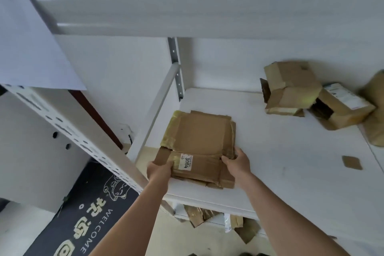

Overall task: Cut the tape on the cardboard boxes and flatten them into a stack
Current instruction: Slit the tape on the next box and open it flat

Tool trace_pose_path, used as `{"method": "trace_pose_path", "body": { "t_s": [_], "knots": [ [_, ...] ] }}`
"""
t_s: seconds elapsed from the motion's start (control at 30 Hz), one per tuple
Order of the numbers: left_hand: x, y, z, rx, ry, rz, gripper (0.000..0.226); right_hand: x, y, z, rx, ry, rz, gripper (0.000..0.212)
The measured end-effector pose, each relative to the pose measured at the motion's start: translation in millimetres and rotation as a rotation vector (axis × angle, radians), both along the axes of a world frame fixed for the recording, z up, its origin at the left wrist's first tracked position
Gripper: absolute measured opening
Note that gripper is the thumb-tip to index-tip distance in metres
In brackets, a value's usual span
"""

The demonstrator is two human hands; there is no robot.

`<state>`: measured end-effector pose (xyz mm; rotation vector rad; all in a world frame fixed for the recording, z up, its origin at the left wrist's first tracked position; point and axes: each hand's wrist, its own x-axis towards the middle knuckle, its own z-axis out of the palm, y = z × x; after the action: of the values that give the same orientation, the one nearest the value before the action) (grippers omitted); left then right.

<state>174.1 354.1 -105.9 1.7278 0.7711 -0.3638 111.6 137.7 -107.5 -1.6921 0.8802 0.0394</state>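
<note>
Far left, on floor: dark doormat (87,212) with cat drawing and "WELCOME" lettering. Beside it: white perforated shelf upright (68,129), slanting.

Centre-left, on white shelf board (280,151): stack of flattened boxes (199,143), brown, taped along left edge, white label (186,161) on near flap. Left hand (160,170) gripping near-left corner of stack, fingers curled under edge. Right hand (236,162) gripping right edge of stack, fingers curled over cardboard.

Below shelf front: cardboard scraps (218,218) on lower level.

Right of stack, apart: small cardboard square (352,162) lying flat.

Rear right: two unflattened boxes, open box (291,87) tilted, touching labelled box (342,108).
</note>
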Motion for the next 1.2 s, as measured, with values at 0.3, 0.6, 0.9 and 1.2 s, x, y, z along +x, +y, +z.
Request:
{"method": "trace_pose_path", "body": {
  "t_s": [0.3, 0.6, 0.9, 1.2],
  "knots": [
    [-5.8, -2.0, 0.0, 0.493, 0.097, -0.348, 0.087, -3.1, 16.0, -15.3, -0.197, -0.019, -0.036, 0.056],
    [20.4, -26.2, -0.6, 0.768, -0.450, -1.092, 0.091, 9.6, 40.5, -17.7, -0.734, -0.001, 0.285, 0.058],
    [43.9, -19.5, -30.7, 0.509, -0.243, -1.279, 0.078, 7.7, 32.6, -47.6, -0.767, 0.150, 0.593, 0.090],
    [47.0, -38.8, -6.4, 0.767, -0.243, -1.267, 0.078, 6.4, 10.0, -18.9, -0.543, 0.101, 0.607, 0.063]
  ]
}}
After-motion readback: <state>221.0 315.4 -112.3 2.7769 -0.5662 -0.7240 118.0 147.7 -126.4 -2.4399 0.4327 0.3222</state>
